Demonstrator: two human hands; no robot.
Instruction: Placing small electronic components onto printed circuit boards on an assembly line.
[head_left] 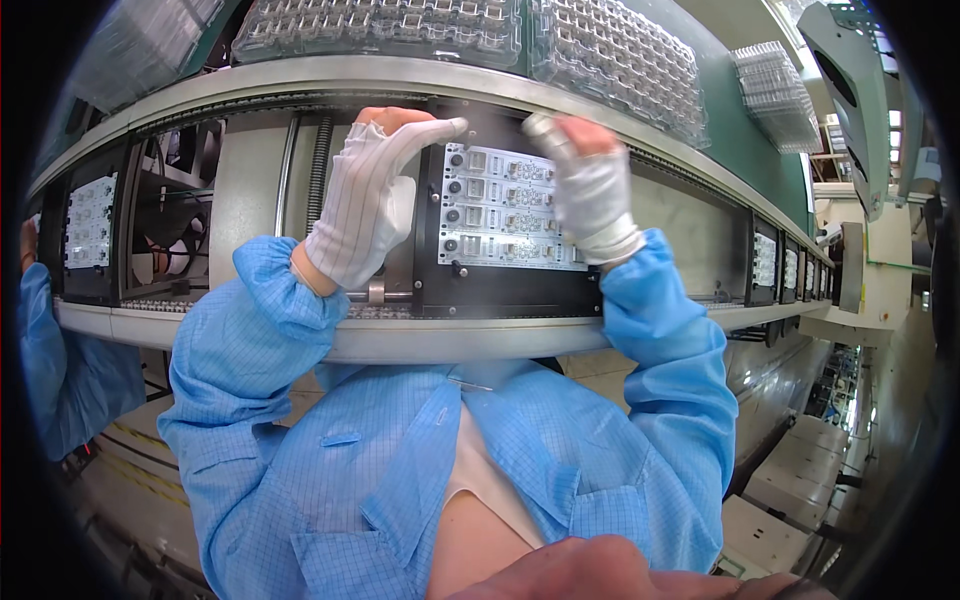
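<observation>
Circuit boards (500,218) on black plate (510,290) between your left hand (362,205) and right hand (592,190); right blurred; cannot tell whether either grips anything.

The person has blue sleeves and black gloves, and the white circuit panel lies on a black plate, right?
No: the gloves are white in the head view; the sleeves are blue and the white circuit panel lies on a black plate.

No lettering can be read (perhaps too small).
</observation>
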